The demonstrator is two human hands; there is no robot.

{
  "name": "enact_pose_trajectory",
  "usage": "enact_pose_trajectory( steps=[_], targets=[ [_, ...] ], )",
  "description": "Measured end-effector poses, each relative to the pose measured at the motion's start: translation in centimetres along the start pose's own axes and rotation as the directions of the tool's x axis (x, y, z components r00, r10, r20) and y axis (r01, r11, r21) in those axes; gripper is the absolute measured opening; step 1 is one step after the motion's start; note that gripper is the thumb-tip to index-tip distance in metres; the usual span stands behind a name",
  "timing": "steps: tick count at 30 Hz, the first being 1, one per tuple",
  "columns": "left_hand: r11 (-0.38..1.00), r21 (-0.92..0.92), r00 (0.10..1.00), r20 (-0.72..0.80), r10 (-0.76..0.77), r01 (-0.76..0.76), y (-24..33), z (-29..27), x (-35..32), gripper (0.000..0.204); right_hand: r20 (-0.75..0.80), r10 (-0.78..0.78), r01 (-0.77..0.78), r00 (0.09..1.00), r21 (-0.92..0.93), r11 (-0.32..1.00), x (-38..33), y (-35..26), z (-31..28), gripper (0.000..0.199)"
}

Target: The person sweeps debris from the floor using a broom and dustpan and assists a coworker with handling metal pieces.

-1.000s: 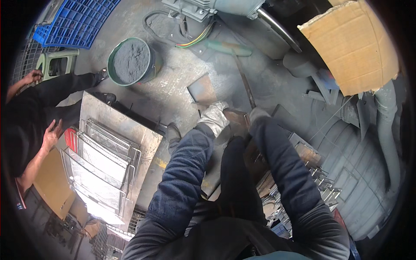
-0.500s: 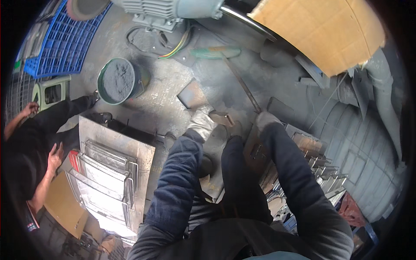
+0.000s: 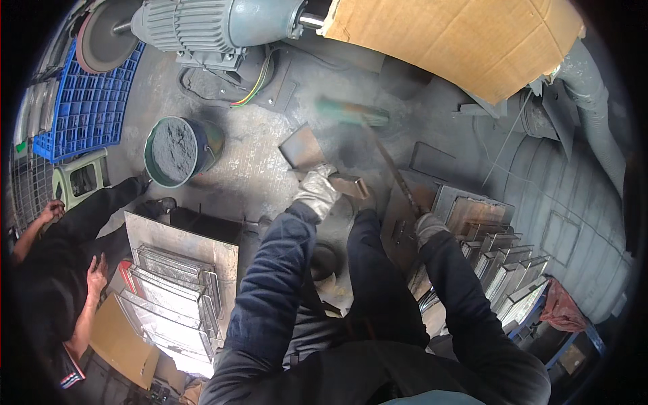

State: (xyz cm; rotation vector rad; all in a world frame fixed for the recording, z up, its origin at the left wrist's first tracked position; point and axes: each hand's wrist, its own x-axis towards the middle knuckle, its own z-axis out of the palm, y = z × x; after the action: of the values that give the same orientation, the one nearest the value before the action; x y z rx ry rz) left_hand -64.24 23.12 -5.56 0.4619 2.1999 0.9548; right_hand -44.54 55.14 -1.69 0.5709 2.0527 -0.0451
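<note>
Holding, L hand: gloved, clamped on brown metal pc; pc sticks out R of the grip, low, approx ctr of view.
R hand: gloved, clamped round upper end of long-handled tool, well apart from L hand.
Tool head: green, blurred, ahead of both hands; floor contact can't tell.
Sq. plate: on floor, just beyond L hand; join w/ metal pc can't tell.
Bucket: green, on floor L of plate, grey powder inside.
Motor: grey, top L, round disc on shaft.
Cardboard: big brown sheet, top R.
Wire racks: on metal sheet, L of L forearm.
Co-worker: far L, dark clothes, near pale green stool.
</note>
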Motion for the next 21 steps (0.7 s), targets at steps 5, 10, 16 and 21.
enact_pose_trajectory(
  steps=[5,10,16,21],
  targets=[
    [0.994,0.105,0.996,-0.086,0.024,-0.015,-1.6,5.2,3.6,0.036,0.048,-0.046,0.051,0.998,-0.1,0.994,3.8,-2.4,-5.2,0.028],
    [0.993,-0.117,0.993,-0.118,-0.026,0.012,4.3,4.1,3.9,0.036,0.083,0.118,-0.103,0.99,-0.163,0.981,5.2,-4.8,-11.5,0.03],
    [0.979,-0.171,0.991,-0.062,-0.119,0.107,5.1,3.9,4.1,0.04,0.028,0.482,-0.481,0.876,-0.018,0.876,8.7,-1.2,-16.4,0.04],
    [0.985,-0.129,0.993,0.016,-0.113,0.114,6.9,4.3,4.8,0.046,0.129,0.387,-0.356,0.913,-0.21,0.91,14.0,5.5,-15.5,0.043]
  ],
)
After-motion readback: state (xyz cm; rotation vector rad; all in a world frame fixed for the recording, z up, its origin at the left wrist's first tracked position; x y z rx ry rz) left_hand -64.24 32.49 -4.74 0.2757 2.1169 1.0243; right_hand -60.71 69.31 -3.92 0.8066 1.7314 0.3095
